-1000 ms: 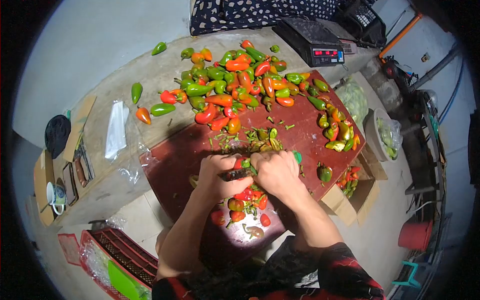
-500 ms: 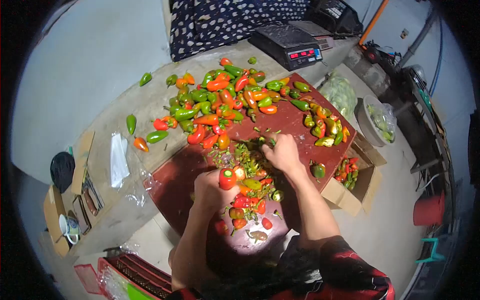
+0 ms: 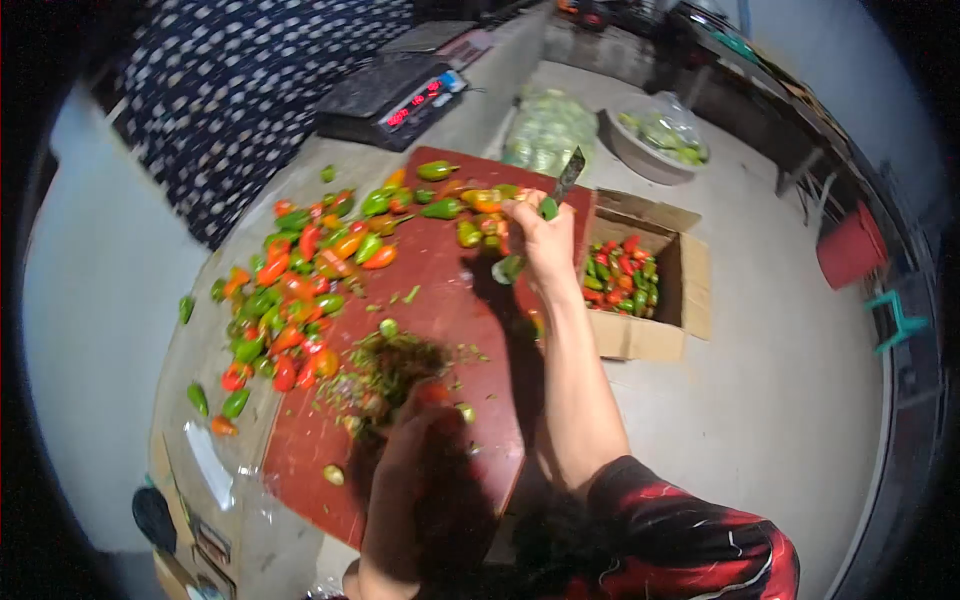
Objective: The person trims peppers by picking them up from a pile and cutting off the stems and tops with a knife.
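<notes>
My right hand (image 3: pixel 547 240) is raised over the right side of the red board, closed on a knife (image 3: pixel 568 175) with a dark blade pointing up and away. Below that hand, a green piece (image 3: pixel 508 268) shows; I cannot tell if it is part of the handle or a pepper. In shadow and blurred, my left hand (image 3: pixel 405 425) is low over the board with a red pepper (image 3: pixel 434 393) at its fingers. Beside it lies a heap of green stem trimmings (image 3: pixel 385 360). More peppers (image 3: pixel 490 200) sit past my right hand.
A large pile of red, orange and green peppers (image 3: pixel 290 300) spreads over the board's left edge. A cardboard box (image 3: pixel 695 285) holding peppers stands on the floor to the right. Behind are a digital scale (image 3: pixel 370 105), a bag of green produce (image 3: pixel 550 130) and a basin (image 3: pixel 650 160).
The view has swung right. My right hand has lifted away from the trimmings towards the board's right edge, and the knife blade now shows. My left hand stays low near the trimmings.
</notes>
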`<state>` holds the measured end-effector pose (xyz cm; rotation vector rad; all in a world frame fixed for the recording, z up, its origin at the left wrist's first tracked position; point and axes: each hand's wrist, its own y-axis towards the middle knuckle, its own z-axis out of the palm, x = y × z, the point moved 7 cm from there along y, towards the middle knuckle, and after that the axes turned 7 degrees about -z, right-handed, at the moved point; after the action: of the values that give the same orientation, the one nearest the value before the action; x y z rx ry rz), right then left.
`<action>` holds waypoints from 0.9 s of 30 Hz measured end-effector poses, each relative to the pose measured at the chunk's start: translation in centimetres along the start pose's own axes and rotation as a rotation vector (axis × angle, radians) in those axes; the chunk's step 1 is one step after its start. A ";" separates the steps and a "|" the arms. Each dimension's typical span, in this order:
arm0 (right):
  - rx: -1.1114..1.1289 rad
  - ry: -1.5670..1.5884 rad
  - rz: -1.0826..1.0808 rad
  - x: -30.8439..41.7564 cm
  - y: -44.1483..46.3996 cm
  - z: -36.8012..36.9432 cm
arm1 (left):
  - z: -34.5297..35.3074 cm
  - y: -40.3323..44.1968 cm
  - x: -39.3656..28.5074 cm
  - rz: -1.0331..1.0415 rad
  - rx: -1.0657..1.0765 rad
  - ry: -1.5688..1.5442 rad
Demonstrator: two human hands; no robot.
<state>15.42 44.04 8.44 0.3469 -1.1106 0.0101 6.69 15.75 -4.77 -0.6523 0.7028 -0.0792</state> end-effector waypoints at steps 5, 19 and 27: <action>0.408 0.694 0.087 5.2 -1.8 3.1 | 13.6 8.1 2.4 -0.253 0.201 0.218; 0.413 0.740 0.258 0.6 -2.1 4.1 | 10.0 11.2 -5.9 0.292 0.370 0.405; 0.349 0.643 0.407 -3.2 -3.4 5.9 | -9.7 0.4 -22.8 0.727 -0.615 0.453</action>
<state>9.46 39.74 7.08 0.3852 -0.5181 0.6408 -16.94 17.25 2.52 -0.9353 1.3919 0.7054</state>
